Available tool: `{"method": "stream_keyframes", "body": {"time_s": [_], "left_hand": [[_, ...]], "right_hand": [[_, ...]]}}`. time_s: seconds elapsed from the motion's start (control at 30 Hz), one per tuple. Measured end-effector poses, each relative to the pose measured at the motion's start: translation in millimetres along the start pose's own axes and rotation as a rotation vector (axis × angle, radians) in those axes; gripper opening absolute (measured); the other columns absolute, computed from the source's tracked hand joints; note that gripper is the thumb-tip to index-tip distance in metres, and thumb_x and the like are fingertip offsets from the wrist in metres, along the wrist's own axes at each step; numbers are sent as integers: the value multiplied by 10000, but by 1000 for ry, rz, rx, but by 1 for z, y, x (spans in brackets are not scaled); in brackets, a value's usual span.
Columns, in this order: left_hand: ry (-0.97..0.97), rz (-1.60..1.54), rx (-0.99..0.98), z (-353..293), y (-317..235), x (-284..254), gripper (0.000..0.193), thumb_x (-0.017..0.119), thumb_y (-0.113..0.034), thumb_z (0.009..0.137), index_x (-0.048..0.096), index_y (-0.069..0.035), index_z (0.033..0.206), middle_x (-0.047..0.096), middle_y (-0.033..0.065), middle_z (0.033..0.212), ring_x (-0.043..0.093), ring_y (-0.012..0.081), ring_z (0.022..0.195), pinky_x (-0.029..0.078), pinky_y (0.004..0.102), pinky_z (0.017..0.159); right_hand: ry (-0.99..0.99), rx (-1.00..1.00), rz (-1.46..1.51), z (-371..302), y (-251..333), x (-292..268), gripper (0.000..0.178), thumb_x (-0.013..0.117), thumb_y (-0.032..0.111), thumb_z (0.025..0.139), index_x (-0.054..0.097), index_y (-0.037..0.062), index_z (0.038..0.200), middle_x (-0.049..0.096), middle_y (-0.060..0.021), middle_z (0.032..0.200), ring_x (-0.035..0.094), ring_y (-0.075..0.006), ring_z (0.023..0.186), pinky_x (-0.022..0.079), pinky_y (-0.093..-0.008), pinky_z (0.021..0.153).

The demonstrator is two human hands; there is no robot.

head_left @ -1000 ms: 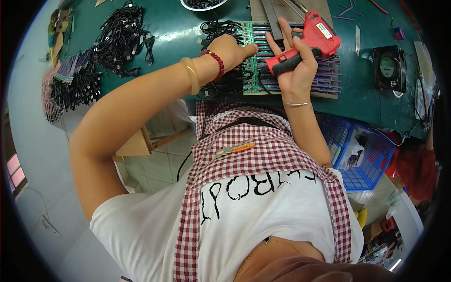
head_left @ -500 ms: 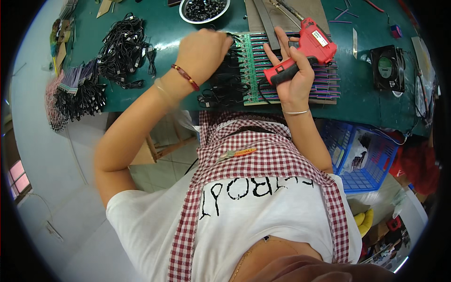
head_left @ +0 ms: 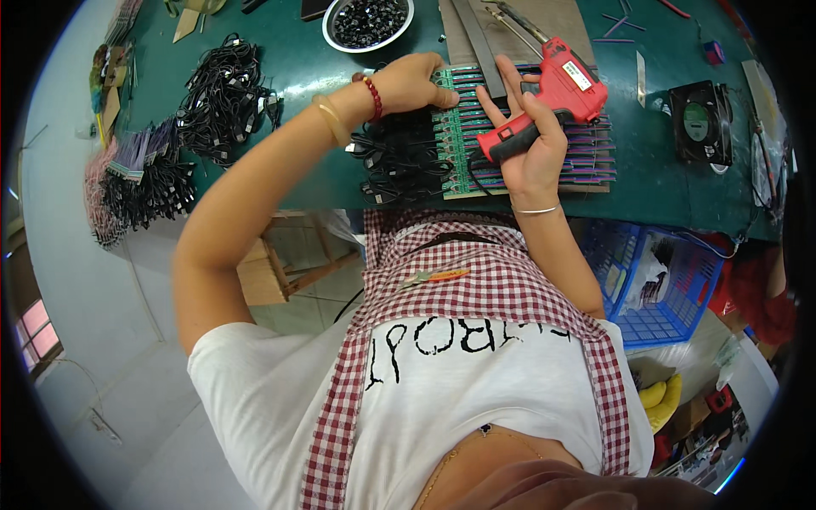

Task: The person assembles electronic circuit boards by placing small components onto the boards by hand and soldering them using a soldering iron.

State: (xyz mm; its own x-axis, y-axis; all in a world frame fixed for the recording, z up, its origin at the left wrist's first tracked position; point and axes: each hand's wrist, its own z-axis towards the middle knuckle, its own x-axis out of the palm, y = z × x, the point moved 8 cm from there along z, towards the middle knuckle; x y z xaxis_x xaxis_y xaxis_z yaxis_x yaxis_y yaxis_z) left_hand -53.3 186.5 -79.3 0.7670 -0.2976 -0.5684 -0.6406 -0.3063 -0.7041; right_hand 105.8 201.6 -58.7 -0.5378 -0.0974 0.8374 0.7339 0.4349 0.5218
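My right hand [head_left: 535,163] holds a red and black soldering gun [head_left: 571,83] by its handle, some fingers stretched out beside a grey metal bar [head_left: 481,42]. The gun's metal tip points to the far side of the table. A row of small green circuit boards [head_left: 453,157] lies below the gun, with dark and purple wires running right from it. My left hand [head_left: 412,83] is at the far left end of this row, thumb and fingers bent together on its edge; what they pinch is hidden. Black cables [head_left: 399,157] with plugs lie left of the boards.
A white bowl [head_left: 399,41] of small black parts stands at the far side. Bundles of black cables [head_left: 223,102] lie on the left of the green table [head_left: 297,93]. A square black fan [head_left: 701,126] sits at right, with a blue basket [head_left: 659,319] below the table edge.
My left hand has moved slightly right, its fingers now on the end of the board row. The soldering gun stays in my right hand, nearly still.
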Motion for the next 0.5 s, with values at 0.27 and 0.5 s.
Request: {"method": "stream_keyframes", "body": {"time_s": [0.27, 0.5], "left_hand": [[-675, 478, 291, -55, -54, 17, 412, 554, -148, 812, 439, 58, 1150, 485, 192, 1130, 453, 345, 1062, 316, 444, 976], [-702, 555, 379, -54, -50, 16, 475, 538, -175, 817, 411, 76, 1199, 466, 200, 1149, 445, 356, 1055, 321, 441, 967]], "right_hand": [[-44, 7, -51, -3, 0, 0, 330, 496, 5, 811, 403, 41, 1127, 454, -80, 1087, 395, -291, 1251, 363, -545, 985], [-43, -8, -86, -2, -2, 2, 302, 474, 18, 827, 396, 34, 1118, 452, -96, 1113, 391, -284, 1255, 358, -541, 991]]}}
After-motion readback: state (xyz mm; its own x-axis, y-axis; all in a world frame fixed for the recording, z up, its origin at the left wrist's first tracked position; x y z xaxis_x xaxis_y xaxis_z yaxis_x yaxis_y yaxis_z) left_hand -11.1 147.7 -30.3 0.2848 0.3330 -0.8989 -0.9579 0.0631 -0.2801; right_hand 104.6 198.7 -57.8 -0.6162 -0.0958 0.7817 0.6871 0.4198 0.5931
